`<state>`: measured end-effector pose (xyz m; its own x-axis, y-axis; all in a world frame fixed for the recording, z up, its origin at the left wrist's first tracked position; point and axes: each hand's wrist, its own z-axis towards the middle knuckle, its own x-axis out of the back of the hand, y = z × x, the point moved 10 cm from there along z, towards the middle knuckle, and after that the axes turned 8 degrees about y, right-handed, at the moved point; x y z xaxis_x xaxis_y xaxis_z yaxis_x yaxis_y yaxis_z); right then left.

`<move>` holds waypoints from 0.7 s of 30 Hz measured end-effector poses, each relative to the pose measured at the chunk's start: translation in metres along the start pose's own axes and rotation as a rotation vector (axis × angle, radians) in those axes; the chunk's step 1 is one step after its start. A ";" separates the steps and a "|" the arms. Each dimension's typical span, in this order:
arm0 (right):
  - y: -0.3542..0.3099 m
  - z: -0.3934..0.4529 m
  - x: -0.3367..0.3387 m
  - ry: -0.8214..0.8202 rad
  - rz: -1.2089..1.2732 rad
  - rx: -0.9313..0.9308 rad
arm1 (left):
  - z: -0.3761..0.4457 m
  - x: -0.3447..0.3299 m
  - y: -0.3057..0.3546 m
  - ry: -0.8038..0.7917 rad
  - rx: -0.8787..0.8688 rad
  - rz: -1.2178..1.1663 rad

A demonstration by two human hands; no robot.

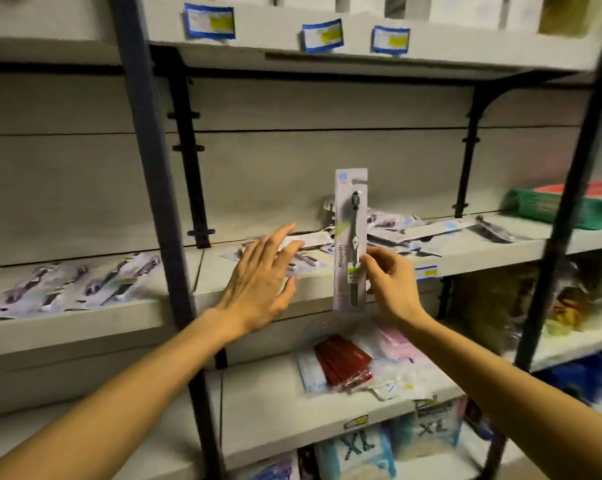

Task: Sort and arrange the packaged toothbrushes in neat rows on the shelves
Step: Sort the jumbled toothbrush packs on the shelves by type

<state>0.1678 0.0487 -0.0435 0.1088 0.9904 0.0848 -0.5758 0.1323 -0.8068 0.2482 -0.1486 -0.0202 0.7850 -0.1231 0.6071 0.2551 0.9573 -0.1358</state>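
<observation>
Right hand (389, 282): pinches upright toothbrush pack (350, 237), print "Niepoth" | Left hand (258, 275): fingers extended, empty, over shelf (483, 251) | Lower packs: "XL" (358, 445)

I see one grey carded toothbrush pack (350, 237) upright at centre; loose packs (396, 230) jumbled at 2 o'clock; neat row (71, 285) at 9 o'clock.

Shop stockroom: metal shelving (143, 188) with price labels (322, 35) (blue-edged), packaged goods (341, 367) on shelves.
</observation>
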 end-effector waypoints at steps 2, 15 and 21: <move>0.027 0.013 0.044 0.062 -0.001 -0.063 | 0.019 -0.028 0.032 -0.072 0.032 -0.013; 0.164 0.135 0.225 0.226 -0.153 -0.316 | 0.147 -0.163 0.172 -0.219 -0.072 -0.049; 0.201 0.222 0.258 0.203 -0.256 -0.287 | 0.197 -0.234 0.180 -0.317 -0.126 0.024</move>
<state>-0.0999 0.3399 -0.0541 0.3928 0.8954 0.2097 -0.2642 0.3283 -0.9069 -0.0008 0.1041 -0.0326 0.5820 0.0059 0.8132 0.3219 0.9166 -0.2370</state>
